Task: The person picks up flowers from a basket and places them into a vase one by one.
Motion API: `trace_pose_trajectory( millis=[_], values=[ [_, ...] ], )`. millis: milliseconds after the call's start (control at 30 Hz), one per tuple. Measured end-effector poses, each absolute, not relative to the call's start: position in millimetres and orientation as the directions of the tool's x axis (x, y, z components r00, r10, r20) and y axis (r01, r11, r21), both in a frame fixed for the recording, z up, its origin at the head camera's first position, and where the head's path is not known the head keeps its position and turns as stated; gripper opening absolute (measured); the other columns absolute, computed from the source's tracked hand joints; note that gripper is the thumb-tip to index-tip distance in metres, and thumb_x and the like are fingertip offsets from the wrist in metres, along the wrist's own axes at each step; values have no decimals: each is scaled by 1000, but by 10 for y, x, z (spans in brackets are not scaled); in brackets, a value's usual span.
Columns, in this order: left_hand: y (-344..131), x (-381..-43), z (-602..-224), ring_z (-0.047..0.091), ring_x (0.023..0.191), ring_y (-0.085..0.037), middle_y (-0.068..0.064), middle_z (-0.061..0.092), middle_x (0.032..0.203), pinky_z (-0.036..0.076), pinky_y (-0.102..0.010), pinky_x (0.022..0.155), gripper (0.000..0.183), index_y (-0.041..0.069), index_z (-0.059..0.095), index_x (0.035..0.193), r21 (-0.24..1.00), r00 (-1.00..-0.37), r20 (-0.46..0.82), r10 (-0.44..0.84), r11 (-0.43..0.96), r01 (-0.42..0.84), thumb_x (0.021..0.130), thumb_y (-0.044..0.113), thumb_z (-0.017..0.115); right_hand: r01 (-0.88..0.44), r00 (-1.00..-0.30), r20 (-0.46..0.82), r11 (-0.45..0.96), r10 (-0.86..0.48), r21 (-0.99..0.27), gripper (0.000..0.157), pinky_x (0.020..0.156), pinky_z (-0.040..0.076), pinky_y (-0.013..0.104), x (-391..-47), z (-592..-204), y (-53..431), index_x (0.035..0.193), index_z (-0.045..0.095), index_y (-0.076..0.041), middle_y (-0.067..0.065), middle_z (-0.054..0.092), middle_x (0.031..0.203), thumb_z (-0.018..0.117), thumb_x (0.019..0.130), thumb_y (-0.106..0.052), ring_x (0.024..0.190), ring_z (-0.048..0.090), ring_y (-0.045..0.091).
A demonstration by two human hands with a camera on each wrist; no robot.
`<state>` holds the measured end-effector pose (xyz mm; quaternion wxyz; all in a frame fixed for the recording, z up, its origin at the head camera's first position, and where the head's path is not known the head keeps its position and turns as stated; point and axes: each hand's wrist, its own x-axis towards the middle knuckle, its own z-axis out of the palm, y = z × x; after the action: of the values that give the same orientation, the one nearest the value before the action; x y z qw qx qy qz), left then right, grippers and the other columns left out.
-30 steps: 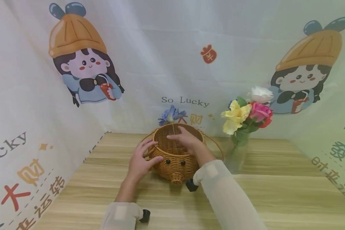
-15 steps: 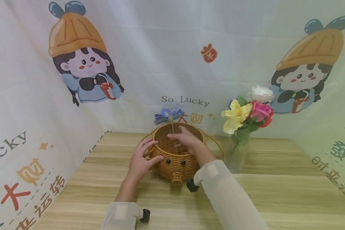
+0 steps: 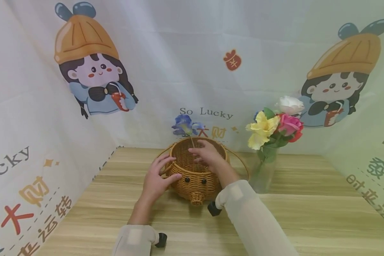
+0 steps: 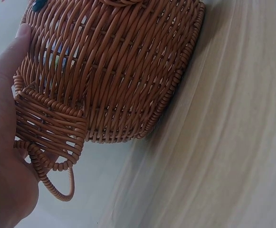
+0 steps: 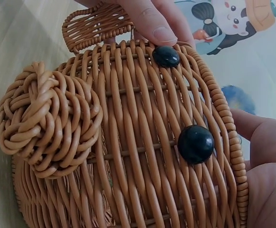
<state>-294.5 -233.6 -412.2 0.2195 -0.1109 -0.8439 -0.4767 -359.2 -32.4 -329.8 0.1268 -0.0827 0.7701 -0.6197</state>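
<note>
A pig-faced wicker basket (image 3: 195, 186) with black button eyes and a round snout stands on the wooden table. My left hand (image 3: 156, 177) grips its left side, thumb over the front rim; in the left wrist view the fingers lie behind the woven ear (image 4: 50, 128). A blue artificial flower (image 3: 184, 124) leans from the basket, its thin stem running down inside. My right hand (image 3: 209, 156) reaches over the rim with thumb and fingers spread beside the stem. The basket wall hides part of that hand in the right wrist view, where the flower is blurred.
A clear vase (image 3: 265, 174) with yellow, pink, red and white artificial flowers (image 3: 289, 124) stands to the right of the basket. The basket's handle (image 3: 243, 161) hangs down on the right. Printed cloth (image 3: 160, 71) walls in the back and sides of the table (image 3: 108, 199).
The blue flower's head swings left, then turns and rises a little, ending at a different angle. My right fingers shift slightly right inside the basket. The left hand and basket stay put.
</note>
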Motion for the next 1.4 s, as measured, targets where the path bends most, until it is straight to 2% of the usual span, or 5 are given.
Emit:
trace_pose_trajectory(
  millis=[233, 500, 933, 1233, 1400],
  values=[
    [-2339, -2948, -4126, 37, 153, -38, -9, 46, 161, 47, -56, 116, 59, 14, 67, 138, 773, -888, 459, -26, 505, 385, 85, 25, 89, 8, -967, -64, 220, -248, -975, 63, 73, 53, 25, -3566, -3295, -325, 159, 41, -3, 26, 62, 143, 66, 104, -20, 116, 71, 38],
    [-2340, -2954, -4118, 37, 153, -38, -9, 45, 162, 47, -58, 116, 59, 14, 67, 139, 767, -889, 458, -25, 516, 380, 85, 26, 89, -45, -978, -5, 236, -207, -971, 56, 100, 58, 46, -3561, -3298, -323, 152, 49, 3, 22, 59, 148, 67, 103, -16, 87, 71, 21],
    [-2332, -2960, -4135, 38, 152, -40, -12, 46, 161, 48, -60, 115, 58, 13, 66, 139, 761, -876, 482, -30, 510, 401, 86, 25, 88, -90, -988, 61, 210, -142, -974, 39, 68, 52, 25, -3567, -3337, -324, 140, 62, 2, 19, 68, 132, 64, 105, -14, 69, 63, 15],
    [-2331, -2955, -4137, 38, 152, -39, -11, 46, 161, 48, -59, 115, 58, 14, 67, 138, 760, -877, 480, -37, 517, 394, 86, 26, 88, -150, -986, 133, 185, -98, -971, 28, 69, 56, 31, -3545, -3346, -328, 127, 69, 5, 21, 66, 136, 61, 106, -12, 61, 59, 9],
    [-2333, -2954, -4136, 39, 151, -39, -11, 47, 160, 49, -59, 114, 59, 13, 67, 138, 755, -873, 486, -32, 520, 400, 85, 25, 89, -163, -986, 154, 165, -63, -973, 23, 58, 51, 22, -3533, -3345, -337, 119, 72, 5, 21, 68, 131, 62, 105, -10, 61, 60, 10]
  ],
)
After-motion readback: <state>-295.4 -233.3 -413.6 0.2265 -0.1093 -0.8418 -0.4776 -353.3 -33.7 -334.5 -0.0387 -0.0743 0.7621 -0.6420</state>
